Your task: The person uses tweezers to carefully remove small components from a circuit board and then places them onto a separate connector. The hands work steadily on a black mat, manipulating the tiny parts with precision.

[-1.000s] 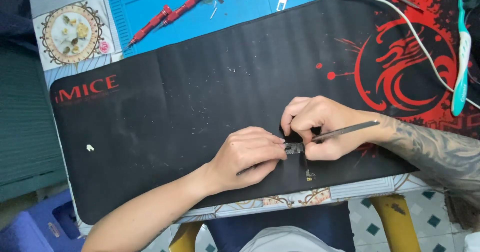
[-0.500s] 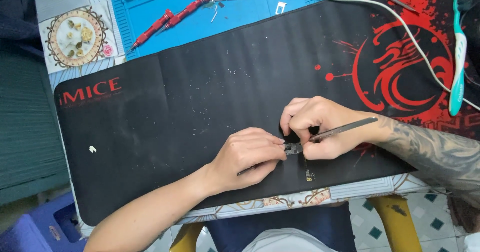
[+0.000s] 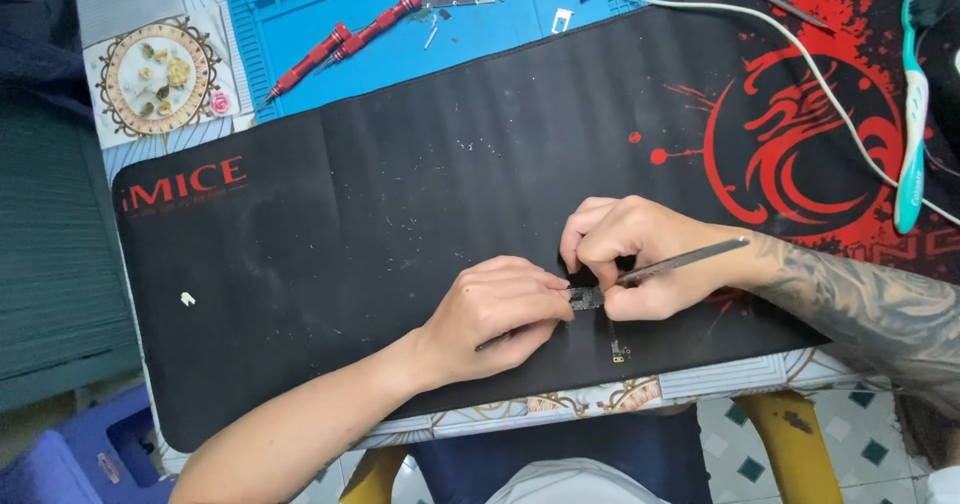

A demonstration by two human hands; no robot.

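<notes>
Circuit board (image 3: 587,297): small, dark, pinched between both hands on black mat (image 3: 400,214) near bench front edge. Left hand (image 3: 500,309) fingers closed on its left end; right hand (image 3: 625,259) fingers closed around metal tweezers (image 3: 690,260), tips at board. Board mostly hidden by fingers. Small loose part (image 3: 617,349) at 6 o'clock. Red screwdrivers (image 3: 345,39) at 11 o'clock on blue mat (image 3: 500,34); toothbrush (image 3: 912,114) at 2 o'clock.

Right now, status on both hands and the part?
Left hand pins small circuit board to black mat. Right hand holds metal tweezers at it. Nothing obstructing.
</notes>
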